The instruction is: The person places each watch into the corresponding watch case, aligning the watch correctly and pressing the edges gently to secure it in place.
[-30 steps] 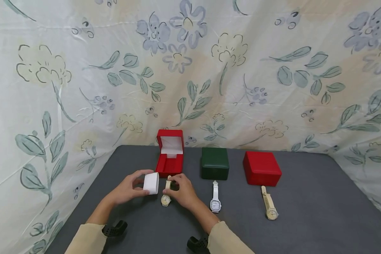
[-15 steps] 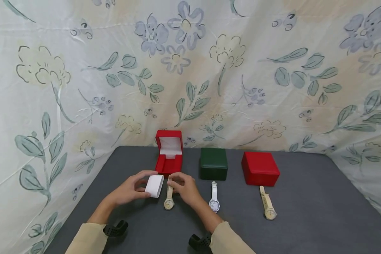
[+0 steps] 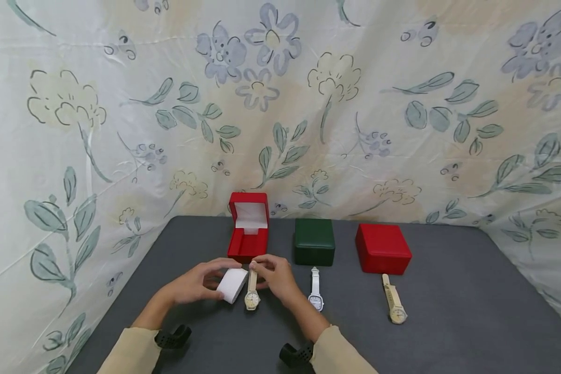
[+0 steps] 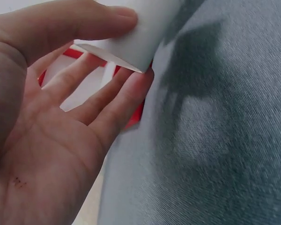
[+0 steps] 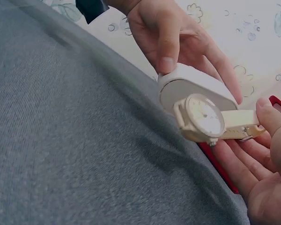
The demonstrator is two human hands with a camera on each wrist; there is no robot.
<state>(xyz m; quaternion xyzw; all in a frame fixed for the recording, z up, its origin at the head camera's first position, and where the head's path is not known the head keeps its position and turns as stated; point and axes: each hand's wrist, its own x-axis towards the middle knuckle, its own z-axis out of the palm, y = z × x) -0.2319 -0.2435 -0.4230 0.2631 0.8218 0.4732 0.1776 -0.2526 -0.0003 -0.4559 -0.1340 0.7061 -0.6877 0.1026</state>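
My left hand (image 3: 198, 283) pinches a white oval watch cushion (image 3: 231, 285) between thumb and fingers, its flat end turned toward the right. In the left wrist view the thumb presses on the side of the cushion (image 4: 150, 33). My right hand (image 3: 280, 280) pinches the strap of a cream wristwatch (image 3: 252, 297) between thumb and fingers, the dial hanging lowest. In the right wrist view the watch dial (image 5: 204, 115) overlaps the cushion's oval end. Just behind both hands stands an open red watch box (image 3: 262, 245), its lid raised.
A green box (image 3: 315, 241) and a closed red box (image 3: 383, 249) stand right of the open one. In front of them lie a white wristwatch (image 3: 316, 300) and another cream wristwatch (image 3: 395, 306) on the grey tabletop (image 3: 449, 301). Floral cloth (image 3: 280, 104) hangs behind.
The left hand has moved slightly right and tilted the cushion toward the watch. The right hand has drawn the watch a little right and nearer, its strap now more upright.
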